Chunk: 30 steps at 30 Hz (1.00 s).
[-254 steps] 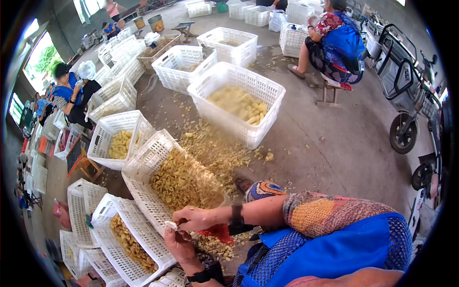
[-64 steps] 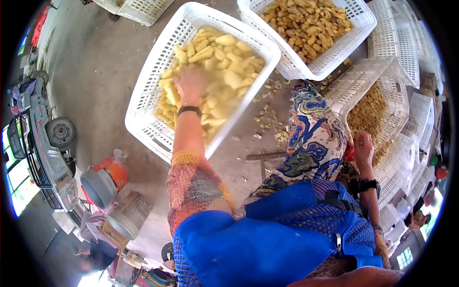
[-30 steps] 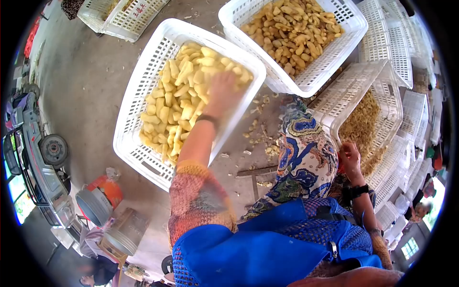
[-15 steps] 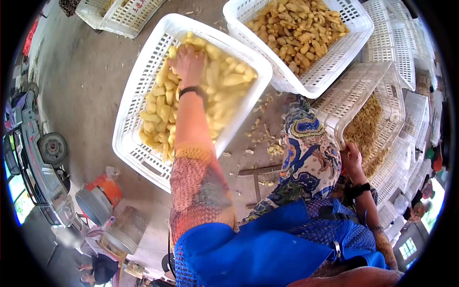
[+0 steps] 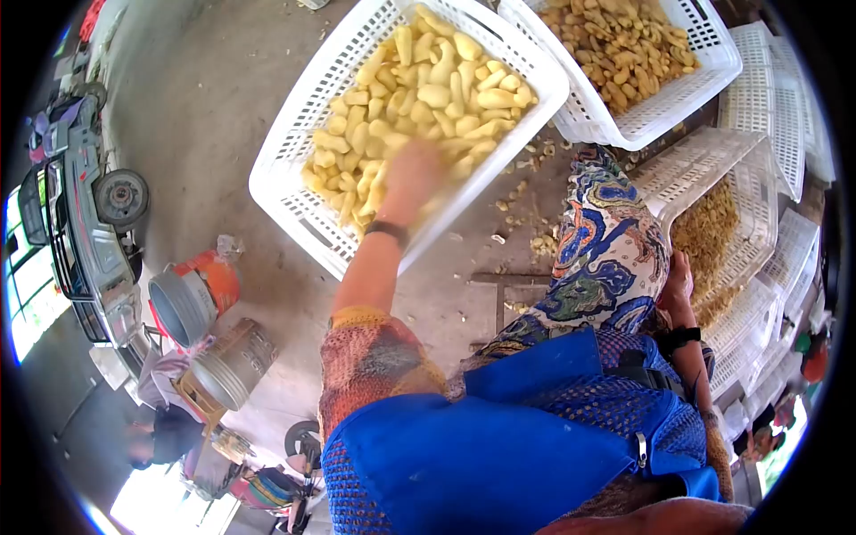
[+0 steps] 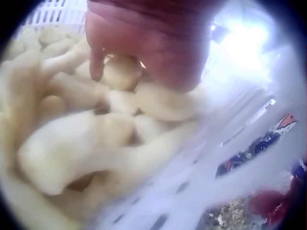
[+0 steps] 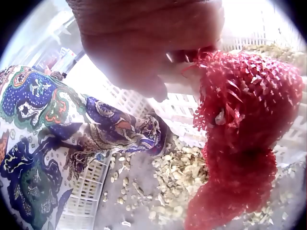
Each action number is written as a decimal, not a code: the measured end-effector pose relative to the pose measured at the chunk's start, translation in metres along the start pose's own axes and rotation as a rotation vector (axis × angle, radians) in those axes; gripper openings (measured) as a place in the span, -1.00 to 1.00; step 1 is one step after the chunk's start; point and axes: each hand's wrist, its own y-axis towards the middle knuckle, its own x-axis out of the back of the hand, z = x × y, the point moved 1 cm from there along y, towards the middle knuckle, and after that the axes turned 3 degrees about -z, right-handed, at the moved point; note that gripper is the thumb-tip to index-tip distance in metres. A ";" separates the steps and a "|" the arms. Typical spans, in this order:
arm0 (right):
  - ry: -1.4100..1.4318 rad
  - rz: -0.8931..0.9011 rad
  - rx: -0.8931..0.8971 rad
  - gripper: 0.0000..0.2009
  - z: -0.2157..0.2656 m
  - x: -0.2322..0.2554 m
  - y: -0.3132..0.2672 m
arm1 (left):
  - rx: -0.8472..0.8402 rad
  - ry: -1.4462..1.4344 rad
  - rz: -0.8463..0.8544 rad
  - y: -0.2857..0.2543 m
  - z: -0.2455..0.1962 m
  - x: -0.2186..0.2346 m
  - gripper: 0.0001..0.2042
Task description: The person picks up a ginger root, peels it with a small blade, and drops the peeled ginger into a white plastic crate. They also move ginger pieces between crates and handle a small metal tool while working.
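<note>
While reaching down into a white, perforated plastic crate point(image 5: 301, 111) with the left grip point(image 5: 416, 174), apparently midway through spreading or sorting the pale yellow, knobbly pieces point(image 5: 437, 94). Heaped thickly inside that crate, directly below and around the fingers, and blurred near the grip in the head view. Up close, pointing downward on either side of one rounded pale piece point(image 6: 122, 74); cannot tell pinching from merely brushing past.

Down by the knee in swirl-patterned trousers point(image 5: 606, 232), with the right grip point(image 5: 679, 281) at a bunch of red mesh netting point(image 7: 249, 100); cannot tell holding from just touching. Near that, a translucent white plastic crate point(image 5: 682, 169) with loose tan shavings point(image 5: 709, 227); beside the first crate, toward the right, another white plastic crate point(image 5: 637, 134) full of darker, tan-brown knobbly pieces point(image 5: 624, 53).

For the next move, probably best to keep low and light with the left grip, to curl around one piece or push several sideways without spilling any over the rim, and to leave the netting clear of the pile.
</note>
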 end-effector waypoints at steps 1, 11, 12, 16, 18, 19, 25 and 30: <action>-0.004 -0.025 0.034 -0.68 -0.001 -0.002 -0.002 | 0.017 0.034 0.052 -0.011 0.003 0.004 -0.62; -0.030 -0.064 0.032 -0.74 0.009 0.001 -0.008 | 0.224 0.144 0.098 -0.103 0.077 0.005 -0.47; -0.012 -0.085 0.048 -0.74 0.008 -0.002 -0.009 | 0.329 0.197 0.201 -0.097 0.079 0.006 -0.50; -0.008 -0.110 0.087 -0.73 0.002 -0.006 -0.009 | 0.014 0.323 -0.206 -0.046 0.058 0.011 -0.84; -0.010 -0.112 0.081 -0.74 0.001 -0.008 -0.009 | -0.249 0.144 -0.501 -0.013 0.018 0.022 -0.88; -0.014 -0.095 0.067 -0.74 0.002 -0.006 -0.008 | -0.300 0.119 -0.485 0.004 0.007 0.016 -0.82; 0.005 -0.084 0.074 -0.74 0.003 -0.002 -0.010 | -0.098 0.270 -0.088 0.085 0.022 -0.026 -0.64; 0.019 -0.073 0.063 -0.76 0.011 0.002 -0.013 | -0.066 0.394 -0.154 0.051 0.049 0.002 -0.64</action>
